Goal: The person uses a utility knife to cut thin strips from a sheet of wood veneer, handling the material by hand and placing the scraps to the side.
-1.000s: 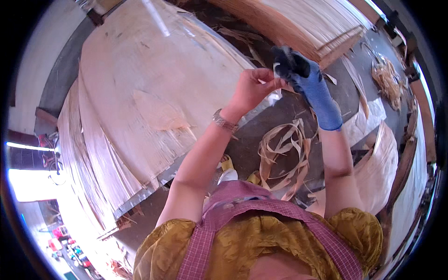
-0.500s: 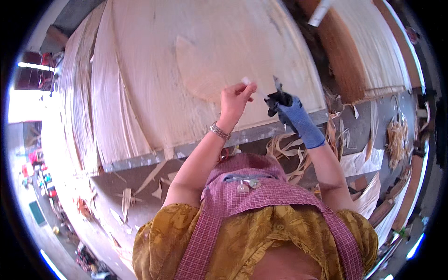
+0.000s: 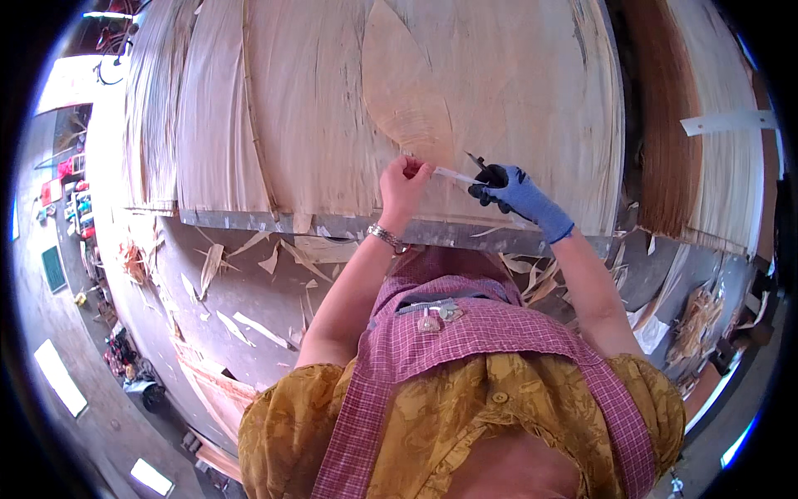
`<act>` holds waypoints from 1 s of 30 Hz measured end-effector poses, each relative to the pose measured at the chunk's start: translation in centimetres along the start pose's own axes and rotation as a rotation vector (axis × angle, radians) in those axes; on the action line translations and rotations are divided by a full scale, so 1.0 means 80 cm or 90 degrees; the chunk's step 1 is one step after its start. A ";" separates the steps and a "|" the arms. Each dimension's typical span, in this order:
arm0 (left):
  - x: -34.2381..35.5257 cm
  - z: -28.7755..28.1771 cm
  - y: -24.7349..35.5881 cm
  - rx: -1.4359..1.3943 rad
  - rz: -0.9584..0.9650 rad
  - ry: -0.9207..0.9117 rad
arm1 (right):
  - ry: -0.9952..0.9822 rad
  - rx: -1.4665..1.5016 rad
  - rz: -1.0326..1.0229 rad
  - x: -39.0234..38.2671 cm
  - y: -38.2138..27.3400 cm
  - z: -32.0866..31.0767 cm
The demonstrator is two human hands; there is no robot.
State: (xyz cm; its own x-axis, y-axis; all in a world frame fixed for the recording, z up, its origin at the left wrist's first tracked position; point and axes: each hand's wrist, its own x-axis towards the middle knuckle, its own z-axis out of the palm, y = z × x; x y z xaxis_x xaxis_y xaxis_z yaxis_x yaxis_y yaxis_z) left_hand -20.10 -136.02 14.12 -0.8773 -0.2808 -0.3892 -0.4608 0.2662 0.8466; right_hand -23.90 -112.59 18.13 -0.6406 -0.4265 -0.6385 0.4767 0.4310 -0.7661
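My bare left hand, with a metal watch band at the wrist, pinches one end of a narrow white strip, which looks like tape. Pulled fairly straight, the strip runs across to my right hand, which wears a blue glove with dark fingertips. Those gloved fingers are closed round a small knife, its dark tip pointing up and away. Whether they also grip the strip's end cannot be made out. Both hands hover above the near part of a stack of pale wood veneer sheets, close to a leaf-shaped darker patch.
A grey, splattered edge runs along the near side of the stack. To the right stands another veneer stack with a brown side, with a white perforated strip near it. Veneer scraps litter the floor.
The view has shifted, so the stack sits differently in it. The white strip now shows clearly stretched between my hands; before, mainly a small white bit showed at my left fingertips.
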 end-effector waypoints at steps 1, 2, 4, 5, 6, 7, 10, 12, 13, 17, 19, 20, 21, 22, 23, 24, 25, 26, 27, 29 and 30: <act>-0.001 0.005 0.000 0.043 0.004 0.011 | -0.014 0.007 0.011 0.001 -0.001 -0.006; -0.005 0.009 0.000 0.041 -0.002 0.015 | -0.027 0.013 0.022 0.002 0.000 -0.011; -0.012 0.019 0.002 0.106 0.033 0.086 | -0.038 0.020 0.037 0.007 0.005 -0.019; -0.013 0.023 0.004 0.103 0.029 0.088 | -0.044 0.031 0.050 0.009 0.009 -0.021; -0.014 0.025 0.007 0.132 0.043 0.104 | -0.049 0.028 0.051 0.012 0.010 -0.021; -0.015 0.026 0.010 0.162 0.056 0.121 | -0.033 -0.004 0.057 0.015 0.011 -0.021; -0.016 0.029 0.022 0.246 0.098 0.126 | -0.018 -0.034 0.062 0.022 0.019 -0.021; -0.016 0.025 0.026 0.285 0.106 0.173 | -0.018 -0.029 0.059 0.025 0.021 -0.021; -0.016 0.022 0.025 0.325 0.118 0.217 | -0.012 -0.024 0.069 0.026 0.021 -0.020; -0.047 0.028 -0.017 0.371 0.374 0.088 | -0.017 -0.018 0.068 0.028 0.025 -0.021; -0.072 0.050 -0.010 0.426 0.430 0.036 | -0.014 0.023 0.060 0.024 0.025 -0.021; -0.075 0.050 -0.010 0.424 0.430 0.032 | -0.010 0.064 0.051 0.021 0.025 -0.022; -0.076 0.050 -0.012 0.444 0.414 0.014 | -0.009 0.063 0.053 0.014 0.016 -0.026; -0.079 0.050 -0.015 0.465 0.394 -0.004 | -0.024 0.029 0.102 0.003 0.003 -0.030; -0.078 0.048 -0.018 0.462 0.389 -0.004 | -0.040 -0.004 0.151 -0.004 -0.003 -0.032; -0.077 0.046 -0.017 0.468 0.400 -0.018 | -0.039 -0.005 0.157 -0.008 0.003 -0.035; -0.076 0.044 -0.017 0.473 0.411 -0.032 | -0.045 0.007 0.149 -0.012 0.012 -0.040; -0.076 0.043 -0.018 0.470 0.409 -0.035 | -0.050 0.019 0.142 -0.016 0.021 -0.044; -0.075 0.040 -0.017 0.486 0.415 -0.057 | -0.051 0.018 0.144 -0.019 0.028 -0.047; -0.075 0.037 -0.014 0.500 0.419 -0.080 | -0.085 0.019 0.103 -0.025 0.039 -0.051; -0.075 0.036 -0.011 0.494 0.410 -0.092 | -0.084 0.019 0.105 -0.027 0.042 -0.051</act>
State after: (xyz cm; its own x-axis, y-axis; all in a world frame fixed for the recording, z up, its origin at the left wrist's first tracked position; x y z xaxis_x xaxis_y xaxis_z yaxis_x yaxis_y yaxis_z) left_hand -14.78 -131.95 14.65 -0.9734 0.2274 -0.0268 0.1897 0.8663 0.4621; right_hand -23.34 -106.99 17.27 -0.4687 -0.4530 -0.7584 0.5880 0.4806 -0.6505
